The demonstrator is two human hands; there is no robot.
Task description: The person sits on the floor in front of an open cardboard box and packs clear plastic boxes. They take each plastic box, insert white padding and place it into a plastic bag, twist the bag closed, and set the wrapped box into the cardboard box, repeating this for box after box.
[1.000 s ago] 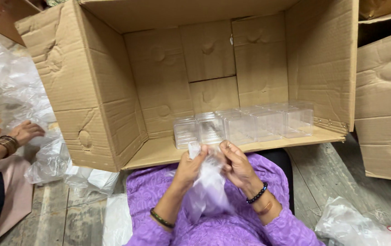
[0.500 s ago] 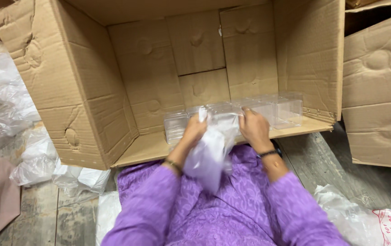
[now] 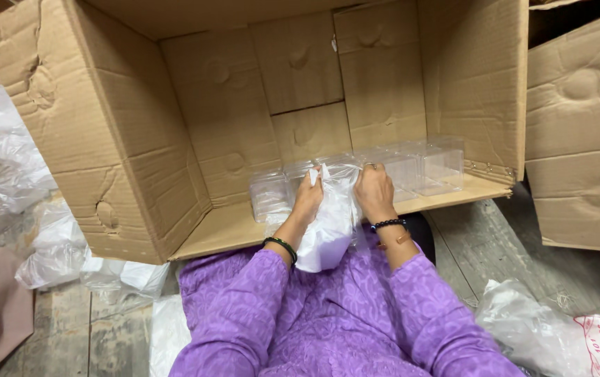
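Nearest the camera, purple sleeves are seen, running forward to the two hands. Between the wrists a clear plastic bag is held, its loose lower part hanging down toward the lap and its upper end gathered at the fingers. The bag's long axis is thus laid roughly near to far, sloping up and away from the body toward the carton.

The left hand is closed on the bag's upper left edge, the fingers curled tight around the film; a dark bangle is worn at that wrist. The right hand is likewise closed, gripping the upper right edge, with a beaded bracelet at the wrist and a ring on one finger. The two hands are set level with one another, just beside each other, with only the bunched film between them, so neither is clearly nearer the row beyond.

Directly past the fingertips, a row of clear plastic boxes is lined up along the lower flap of a large cardboard carton lying on its side, open toward the person. The bag's top is held touching or all but touching the middle of that row; which box is met cannot be told, as the hands cover it. More crumpled plastic is piled at the left, well apart.
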